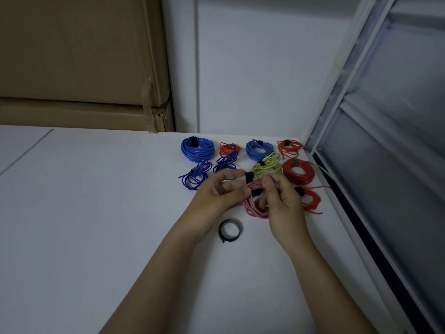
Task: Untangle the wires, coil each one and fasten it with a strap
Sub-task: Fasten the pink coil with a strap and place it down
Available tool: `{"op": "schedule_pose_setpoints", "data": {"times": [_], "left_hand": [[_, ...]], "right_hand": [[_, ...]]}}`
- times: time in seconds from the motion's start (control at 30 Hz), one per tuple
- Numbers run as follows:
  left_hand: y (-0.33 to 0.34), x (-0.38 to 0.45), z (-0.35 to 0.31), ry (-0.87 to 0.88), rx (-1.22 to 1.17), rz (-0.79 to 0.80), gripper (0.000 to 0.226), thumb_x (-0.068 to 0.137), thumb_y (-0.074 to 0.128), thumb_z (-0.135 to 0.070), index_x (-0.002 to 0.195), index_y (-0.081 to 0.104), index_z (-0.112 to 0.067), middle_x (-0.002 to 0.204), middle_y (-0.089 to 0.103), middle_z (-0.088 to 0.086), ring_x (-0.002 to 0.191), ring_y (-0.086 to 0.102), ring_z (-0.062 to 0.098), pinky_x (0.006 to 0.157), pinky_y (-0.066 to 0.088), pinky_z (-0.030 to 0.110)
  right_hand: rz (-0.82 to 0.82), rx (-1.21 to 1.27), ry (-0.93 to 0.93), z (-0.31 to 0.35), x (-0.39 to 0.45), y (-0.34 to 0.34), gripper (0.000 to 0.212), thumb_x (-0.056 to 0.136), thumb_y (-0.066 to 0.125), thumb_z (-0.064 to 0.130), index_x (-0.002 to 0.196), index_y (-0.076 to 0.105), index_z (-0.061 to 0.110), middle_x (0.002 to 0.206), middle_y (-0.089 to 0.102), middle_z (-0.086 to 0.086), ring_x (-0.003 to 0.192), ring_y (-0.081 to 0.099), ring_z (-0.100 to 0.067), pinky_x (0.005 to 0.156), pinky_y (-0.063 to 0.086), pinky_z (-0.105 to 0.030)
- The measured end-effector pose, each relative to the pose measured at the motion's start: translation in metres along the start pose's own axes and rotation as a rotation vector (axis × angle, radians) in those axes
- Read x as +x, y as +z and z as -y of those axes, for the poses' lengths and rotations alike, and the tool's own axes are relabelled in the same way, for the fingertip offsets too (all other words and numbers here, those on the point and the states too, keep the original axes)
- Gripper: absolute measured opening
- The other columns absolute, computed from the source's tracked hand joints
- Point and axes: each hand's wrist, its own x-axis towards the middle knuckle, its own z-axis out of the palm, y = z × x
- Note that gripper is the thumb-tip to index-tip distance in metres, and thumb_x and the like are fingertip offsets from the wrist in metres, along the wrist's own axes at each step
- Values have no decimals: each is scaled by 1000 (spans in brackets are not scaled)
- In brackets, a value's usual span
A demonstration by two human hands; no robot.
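1. Holding a pink wire coil (254, 208) just above the white worktop (96, 213), both hands meet near the worktop's right edge.
2. The right hand (283, 203) has its fingers (273, 183) curled round the upper right side of the pink coil, gripping the bundled strands.
3. The left hand (216, 194) pinches the free end of a black strap (249, 176) between thumb and forefinger, with the strap end standing up just above the coil; the other fingers are loosely bent against the coil's left side.
4. A dark band of the same strap crosses the pink strands between the two hands.
5. A spare black strap (230, 229), curled into an open ring, lies on the worktop just below the hands, apart from the coil.
6. Finished coils sit in rows beyond the hands: a large blue coil (198, 148), a small orange coil (230, 148), a light-blue coil (259, 149) and an orange-red coil (290, 147) at the back.
7. Nearer are two dark-blue coils (195, 177) (225, 163), a yellow-green coil (267, 166) and a red coil (298, 171), each with a strap round it.
8. Another red coil (311, 200) lies just right of the right hand.
9. A cardboard box (79, 63) stands at the back left, and a window frame (361, 116) runs along the right.
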Motion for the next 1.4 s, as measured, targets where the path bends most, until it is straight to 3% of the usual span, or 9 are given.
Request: {"op": "schedule_pose_setpoints", "data": {"times": [0.13, 0.33, 0.57, 0.7, 0.9, 1.07, 1.17, 1.27, 1.4], "left_hand": [[1, 0, 3, 37, 31, -28, 23, 87, 59, 6, 97, 70, -12, 86, 76, 3, 77, 71, 12, 69, 55, 19], [1, 2, 6, 94, 26, -80, 23, 89, 60, 2, 98, 73, -15, 88, 76, 3, 78, 70, 9, 74, 56, 22], [1, 1, 7, 151, 91, -113, 24, 88, 61, 1, 96, 73, -18, 88, 76, -1, 82, 71, 8, 74, 53, 16], [0, 1, 5, 169, 142, -108, 25, 89, 61, 2, 95, 73, -19, 84, 76, -5, 78, 69, 4, 71, 51, 13], [2, -2, 6, 178, 171, -59, 27, 91, 58, 2, 94, 73, -21, 85, 76, -7, 80, 69, 3, 71, 50, 11], [2, -2, 4, 184, 190, -24, 29, 92, 55, 1, 98, 73, -21, 93, 75, -6, 89, 70, 6, 78, 50, 14], [2, -4, 4, 176, 207, 32, 30, 94, 53, 0, 105, 70, -22, 100, 74, -7, 96, 69, 7, 82, 50, 15], [4, -5, 5, 197, 223, 41, 29, 90, 60, 0, 104, 70, -24, 96, 75, -7, 92, 69, 5, 81, 50, 15], [4, -3, 4, 238, 232, 18, 33, 88, 60, 3, 103, 70, -25, 90, 75, -10, 87, 68, 2, 79, 50, 13]], "right_hand": [[38, 10, 38, -1, 1, 2, 21, 100, 44, 19, 88, 60, 22, 72, 64, 13, 67, 59, 0, 65, 46, -13], [44, 58, 19, 5, 3, -8, 24, 96, 52, 7, 95, 66, 26, 90, 69, 4, 80, 63, -4, 71, 48, -13], [164, -7, -27, 5, 4, -14, 39, 92, 56, -1, 110, 64, 33, 108, 69, 18, 106, 63, -3, 91, 49, -19], [237, -36, -88, 6, 1, -14, 51, 90, 58, -4, 107, 62, 43, 106, 68, 20, 101, 64, 1, 85, 47, -12], [240, 17, -96, 10, 2, -15, 51, 81, 70, 0, 95, 71, 49, 95, 73, 17, 91, 68, -1, 79, 49, -12], [141, 104, -66, 10, 0, -11, 24, 74, 73, 17, 94, 71, 30, 88, 74, 9, 80, 70, -6, 71, 52, -15], [108, 127, -4, 8, 2, -12, 21, 77, 73, 7, 94, 72, 20, 85, 75, 1, 75, 70, -11, 66, 53, -18], [105, 137, 41, 6, 1, -13, 24, 81, 70, -2, 94, 71, 18, 86, 74, -2, 77, 70, -12, 68, 54, -19], [118, 134, 49, 7, 1, -13, 23, 78, 72, 5, 94, 71, 22, 88, 74, 2, 84, 70, -12, 72, 53, -19]]}}
